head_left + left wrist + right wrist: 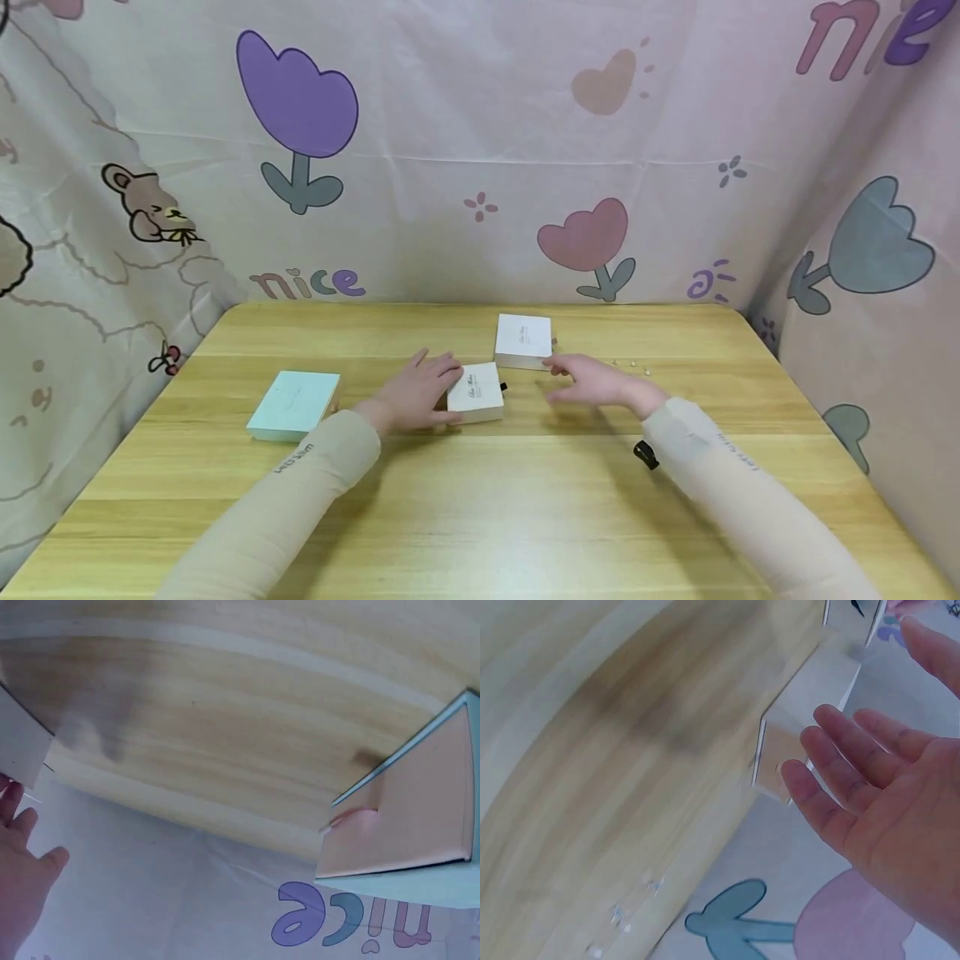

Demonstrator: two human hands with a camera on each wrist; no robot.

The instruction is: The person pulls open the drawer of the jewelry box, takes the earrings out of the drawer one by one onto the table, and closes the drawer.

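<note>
My left hand holds a small white box by its left side, with fingers at the back left corner and thumb at the front. Dark print marks the box's lid, and a short black tab sticks out on its right. Behind it to the right stands a second white box with similar print. My right hand, empty, hovers by the front right corner of that second box. In the right wrist view the fingers are extended and spread apart, and the second box shows beyond them.
On the left of the wooden table lies a pale mint box; the left wrist view shows its pinkish end. Several tiny shiny pieces lie right of my right hand. A small black object sits beside the right sleeve. A printed curtain hangs behind.
</note>
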